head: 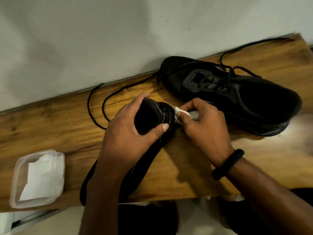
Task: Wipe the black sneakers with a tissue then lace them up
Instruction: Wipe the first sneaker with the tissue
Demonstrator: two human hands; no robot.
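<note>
the black fabric sneaker (152,119) gripped in the left hand (128,133) shows thin pale stitch lines. a white crumpled tissue (179,113) sits in the right hand (203,126), whose wrist wears a black band (227,164). beneath both hands lies a golden-brown wooden table (50,126) with dark grain streaks.

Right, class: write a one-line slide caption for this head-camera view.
Left hand steadies a black sneaker while the right hand wipes its end with a tissue; second sneaker waits beside.

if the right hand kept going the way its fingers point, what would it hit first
The right hand points left with a tissue pinched in its fingers. The first thing it would meet is the sneaker held by the left hand; the tissue seems to touch it already.
</note>
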